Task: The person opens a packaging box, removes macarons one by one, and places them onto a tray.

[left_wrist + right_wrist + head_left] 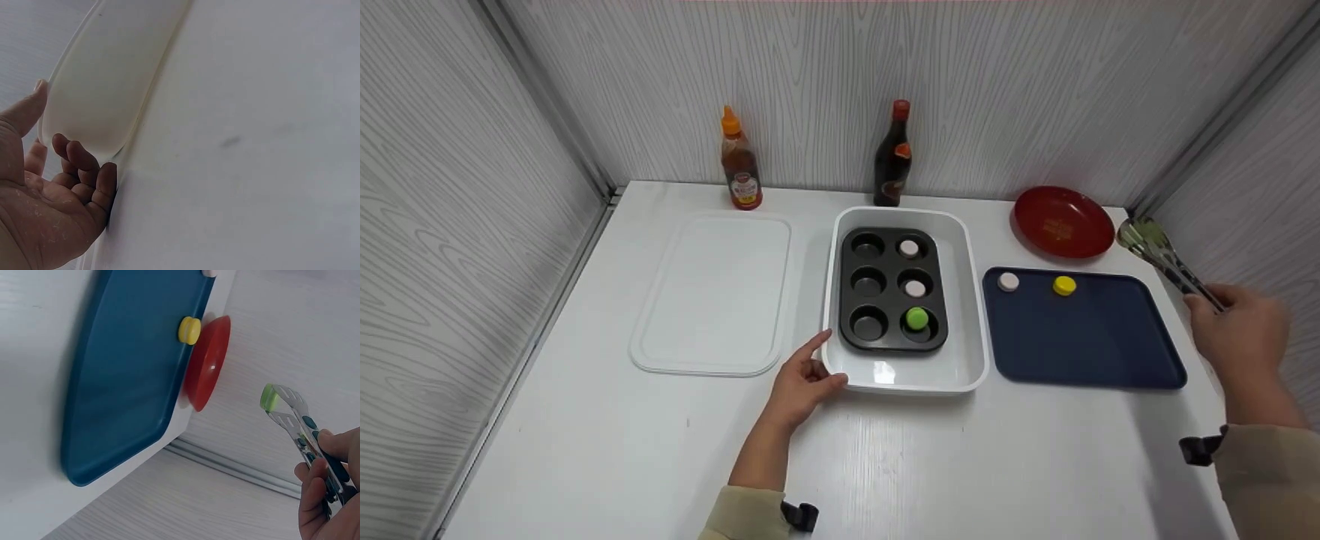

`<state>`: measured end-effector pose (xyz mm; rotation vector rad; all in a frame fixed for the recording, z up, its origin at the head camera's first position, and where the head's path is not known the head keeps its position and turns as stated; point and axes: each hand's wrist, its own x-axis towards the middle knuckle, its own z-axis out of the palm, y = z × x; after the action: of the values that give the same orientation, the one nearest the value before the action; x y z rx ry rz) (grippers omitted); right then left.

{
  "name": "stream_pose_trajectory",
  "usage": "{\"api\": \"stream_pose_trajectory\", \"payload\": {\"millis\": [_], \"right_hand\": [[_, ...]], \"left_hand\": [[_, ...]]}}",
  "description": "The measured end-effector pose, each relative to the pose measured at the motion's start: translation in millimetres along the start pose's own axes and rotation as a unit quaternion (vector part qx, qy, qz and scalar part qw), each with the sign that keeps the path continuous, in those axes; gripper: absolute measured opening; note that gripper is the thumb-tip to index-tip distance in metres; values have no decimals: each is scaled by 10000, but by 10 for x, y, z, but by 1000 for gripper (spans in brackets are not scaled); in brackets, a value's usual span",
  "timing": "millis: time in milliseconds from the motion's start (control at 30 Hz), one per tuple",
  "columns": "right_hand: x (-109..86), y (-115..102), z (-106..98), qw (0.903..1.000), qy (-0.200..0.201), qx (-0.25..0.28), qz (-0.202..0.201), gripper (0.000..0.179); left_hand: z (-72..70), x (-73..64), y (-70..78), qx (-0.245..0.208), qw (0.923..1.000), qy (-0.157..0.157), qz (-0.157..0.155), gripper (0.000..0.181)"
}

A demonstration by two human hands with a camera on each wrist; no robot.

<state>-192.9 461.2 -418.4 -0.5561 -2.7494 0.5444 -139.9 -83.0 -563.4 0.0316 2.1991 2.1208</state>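
My right hand (1241, 326) grips metal tongs (306, 433) beyond the right end of a navy tray (1080, 337). Between the tong tips is a green macaron (269, 398), held in the air. With thumb and index finger, my left hand (799, 386) holds the front left corner of a white rectangular container (960, 379). Inside it lies a dark muffin pan (891, 292); its right column holds two pale pink macarons (914, 289) and a green macaron (916, 319), while the left cups are bare. A pale pink macaron (1008, 282) and a yellow macaron (1064, 286) sit on the navy tray.
A white lid (712, 300) lies flat left of the container. Behind stand a sauce bottle (741, 169) with an orange cap and a dark bottle (893, 161) with a red cap. A red plate (1061, 223) rests behind the navy tray. Panels enclose the table's back and sides.
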Motion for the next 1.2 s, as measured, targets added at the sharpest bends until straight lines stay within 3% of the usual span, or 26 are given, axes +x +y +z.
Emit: {"api": "stream_pose_trajectory", "payload": {"millis": [367, 767, 1200], "right_hand": [[2, 221, 108, 10000, -52, -29, -79, 45], [16, 446, 240, 9987, -479, -144, -28, 45], [6, 561, 338, 9976, -686, 53, -75, 46]], "left_hand": [[-2, -5, 17, 49, 10000, -6, 48, 80], [-7, -10, 8, 5, 10000, 6, -73, 80], [2, -12, 6, -143, 9999, 20, -31, 81]]}}
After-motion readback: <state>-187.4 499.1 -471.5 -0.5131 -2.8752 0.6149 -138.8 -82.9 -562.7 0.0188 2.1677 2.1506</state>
